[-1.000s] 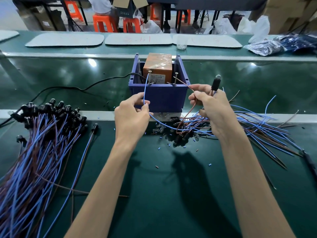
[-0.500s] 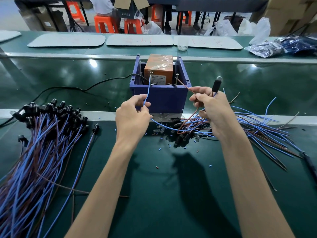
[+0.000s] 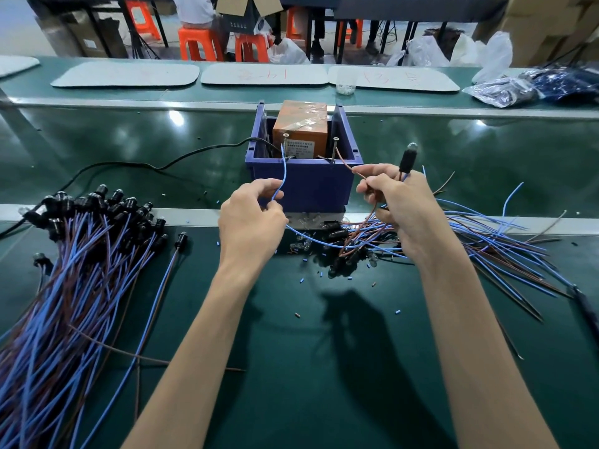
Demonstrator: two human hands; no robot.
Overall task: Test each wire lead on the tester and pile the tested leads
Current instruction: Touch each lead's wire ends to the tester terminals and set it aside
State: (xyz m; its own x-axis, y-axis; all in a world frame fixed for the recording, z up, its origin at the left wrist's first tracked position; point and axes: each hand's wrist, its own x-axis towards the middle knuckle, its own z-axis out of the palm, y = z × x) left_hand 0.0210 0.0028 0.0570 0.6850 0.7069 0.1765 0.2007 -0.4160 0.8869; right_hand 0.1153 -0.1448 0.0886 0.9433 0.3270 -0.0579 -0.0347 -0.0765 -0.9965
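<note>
Barely any travel since the earlier frames: left hand (image 3: pixel 251 222) and right hand (image 3: pixel 400 202) sit in the same spots in front of the dark blue plastic bin (image 3: pixel 301 186), only the wire ends have been adjusted. Left thumb and forefinger are clamped on the thin blue wire (image 3: pixel 281 176), which rises from the pinch to the left upright metal screw (image 3: pixel 285 140); tip looks touching it, cannot confirm contact. Right fingers are clamped on the thin brown wire (image 3: pixel 344 162), whose bare end now curves up from the pinch to the foot of the right upright metal screw (image 3: pixel 335 145) instead of lying across it. Both wires belong to one lead; its black cylindrical lamp holder (image 3: pixel 405 160) stands upright just above the right knuckles, clear bulb (image 3: pixel 412 146) on top, lit or not cannot tell. Orange taped tester box (image 3: pixel 299 124) sits inside the bin, beyond both grips. Judgement: test touch for this lead is in hand, result not readable. Slack of both wires loops down between the wrists. Big pile of blue and brown leads with black holders (image 3: pixel 81 270) lies well outboard of the left grip, likely the tested ones; looser heap of leads (image 3: pixel 486 241) fans out under and outboard of the right grip, likely waiting. Next would be a release toward the left pile.
</note>
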